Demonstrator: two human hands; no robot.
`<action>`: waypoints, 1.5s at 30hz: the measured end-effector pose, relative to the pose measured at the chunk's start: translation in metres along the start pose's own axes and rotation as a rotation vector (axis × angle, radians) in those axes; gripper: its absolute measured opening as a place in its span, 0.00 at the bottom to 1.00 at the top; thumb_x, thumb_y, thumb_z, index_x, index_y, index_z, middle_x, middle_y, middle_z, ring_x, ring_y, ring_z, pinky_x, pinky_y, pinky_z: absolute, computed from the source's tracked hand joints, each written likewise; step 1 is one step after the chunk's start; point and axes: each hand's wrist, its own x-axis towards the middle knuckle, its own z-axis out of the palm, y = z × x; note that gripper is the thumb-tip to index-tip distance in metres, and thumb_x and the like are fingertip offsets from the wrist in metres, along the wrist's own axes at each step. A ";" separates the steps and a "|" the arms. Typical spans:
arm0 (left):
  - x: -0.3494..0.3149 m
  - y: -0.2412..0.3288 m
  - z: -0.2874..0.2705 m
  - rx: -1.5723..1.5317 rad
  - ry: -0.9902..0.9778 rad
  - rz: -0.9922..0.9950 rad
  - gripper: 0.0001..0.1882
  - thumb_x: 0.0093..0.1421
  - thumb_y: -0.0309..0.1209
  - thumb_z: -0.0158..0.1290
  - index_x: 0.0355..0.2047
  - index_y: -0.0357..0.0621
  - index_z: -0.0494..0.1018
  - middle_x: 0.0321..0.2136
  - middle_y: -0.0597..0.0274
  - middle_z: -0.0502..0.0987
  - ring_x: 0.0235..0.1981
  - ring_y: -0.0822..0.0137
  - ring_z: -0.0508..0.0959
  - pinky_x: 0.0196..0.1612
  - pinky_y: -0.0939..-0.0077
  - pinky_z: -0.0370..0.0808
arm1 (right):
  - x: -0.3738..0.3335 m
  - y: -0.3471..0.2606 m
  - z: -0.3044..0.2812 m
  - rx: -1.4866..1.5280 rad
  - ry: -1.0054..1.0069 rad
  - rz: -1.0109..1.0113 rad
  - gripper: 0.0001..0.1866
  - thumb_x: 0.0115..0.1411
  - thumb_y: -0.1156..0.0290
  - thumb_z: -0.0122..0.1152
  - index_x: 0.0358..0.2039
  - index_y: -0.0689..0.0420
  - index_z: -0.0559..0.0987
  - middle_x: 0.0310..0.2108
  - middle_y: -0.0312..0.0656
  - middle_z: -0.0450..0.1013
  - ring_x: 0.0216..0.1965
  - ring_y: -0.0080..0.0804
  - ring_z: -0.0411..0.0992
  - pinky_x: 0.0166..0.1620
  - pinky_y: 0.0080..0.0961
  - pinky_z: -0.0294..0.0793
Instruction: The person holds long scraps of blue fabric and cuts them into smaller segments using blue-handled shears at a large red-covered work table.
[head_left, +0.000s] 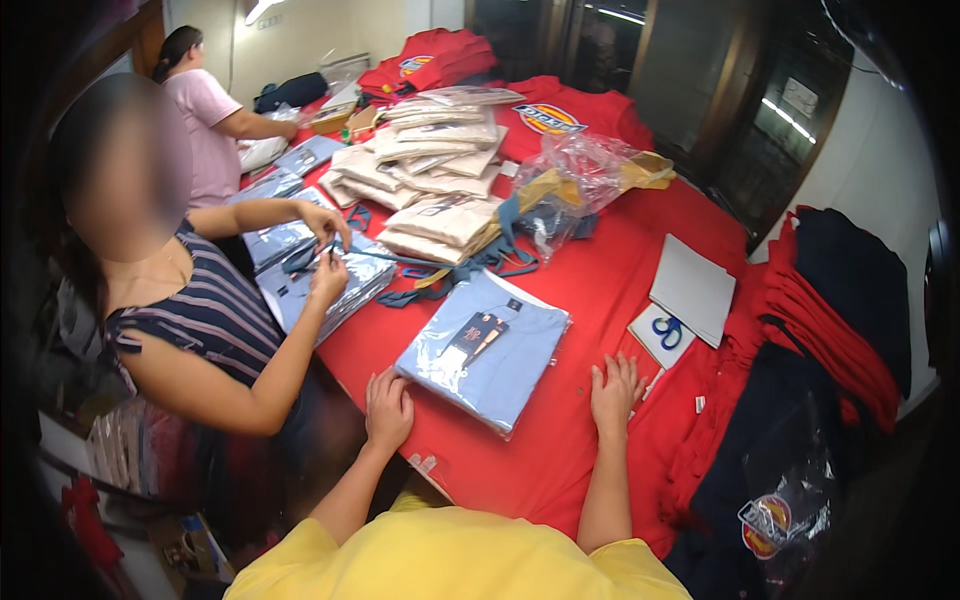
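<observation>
In front of me lies a folded light-blue shirt (520, 365) in a clear plastic bag, with a dark hang tag (476, 338) on it. My left hand (389, 410) rests palm down at the table's near edge, close to the shirt's lower left corner, its fingers laid out and holding nothing. On the other side of the shirt, my right hand (614, 393) lies flat on the red cloth (560, 460), fingers apart and nothing in them. Beyond it, blue-handled scissors (666, 332) sit on a white pad, beside a grey-white sheet stack (693, 290).
At my left a person (215, 310) in a striped top handles a dark strip over bagged blue shirts (283, 295). Another person (203, 130) in pink stands farther back. Bagged beige garments (425, 170) pile up mid-table; red and navy garments (835, 310) heap on the right.
</observation>
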 end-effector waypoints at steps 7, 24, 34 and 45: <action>0.003 0.001 -0.007 0.132 0.094 -0.002 0.13 0.50 0.22 0.46 0.37 0.37 0.69 0.46 0.50 0.68 0.57 0.51 0.62 0.63 0.50 0.52 | 0.000 -0.008 0.012 -0.056 0.055 -0.062 0.26 0.59 0.54 0.53 0.56 0.51 0.69 0.63 0.42 0.56 0.67 0.41 0.45 0.66 0.53 0.32; -0.003 0.010 -0.005 0.133 0.010 -0.052 0.18 0.57 0.30 0.47 0.46 0.33 0.68 0.46 0.38 0.69 0.49 0.41 0.67 0.54 0.53 0.62 | 0.006 0.004 0.027 -0.051 0.119 -0.113 0.25 0.57 0.57 0.55 0.55 0.50 0.70 0.62 0.44 0.57 0.66 0.45 0.47 0.64 0.59 0.34; 0.003 0.012 0.000 0.001 -0.078 -0.026 0.13 0.56 0.24 0.47 0.41 0.31 0.67 0.44 0.41 0.69 0.48 0.43 0.68 0.50 0.57 0.66 | 0.002 0.006 0.018 -0.066 0.169 -0.118 0.26 0.57 0.57 0.55 0.55 0.52 0.70 0.61 0.45 0.58 0.65 0.46 0.48 0.61 0.58 0.44; -0.002 0.014 0.005 0.112 -0.013 0.010 0.16 0.58 0.26 0.47 0.45 0.31 0.69 0.44 0.40 0.71 0.47 0.43 0.69 0.49 0.56 0.66 | 0.004 0.009 0.018 -0.071 0.161 -0.116 0.26 0.58 0.57 0.54 0.56 0.52 0.69 0.62 0.45 0.56 0.66 0.46 0.46 0.63 0.59 0.40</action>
